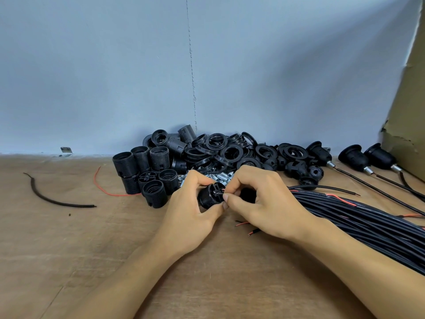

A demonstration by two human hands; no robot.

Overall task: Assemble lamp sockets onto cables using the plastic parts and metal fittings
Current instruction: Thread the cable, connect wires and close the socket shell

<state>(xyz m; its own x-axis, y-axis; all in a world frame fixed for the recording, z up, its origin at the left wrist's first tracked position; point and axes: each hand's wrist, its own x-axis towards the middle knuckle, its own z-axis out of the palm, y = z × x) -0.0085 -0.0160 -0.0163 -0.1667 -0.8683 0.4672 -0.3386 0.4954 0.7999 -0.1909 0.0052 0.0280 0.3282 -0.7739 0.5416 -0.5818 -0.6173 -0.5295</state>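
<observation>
My left hand (190, 210) grips a black threaded lamp socket body (210, 195) lying on its side just above the wooden table. My right hand (257, 203) pinches a thin wire end (224, 191) at the socket's terminal end, thumb and forefinger meeting there. A black part (247, 195) sits half hidden under my right fingers. A pile of small silver metal fittings (218, 176) lies just behind both hands. Bare red and black cable ends (243, 224) poke out beneath my right palm.
Black threaded socket bodies (147, 173) stand at the left, black rings (225, 148) and caps (296, 166) are heaped at the wall. A thick bundle of black cables (368, 224) runs right. Three assembled sockets on cables (351, 155) lie far right beside cardboard (409, 107). Loose wire scraps (57, 199) lie left.
</observation>
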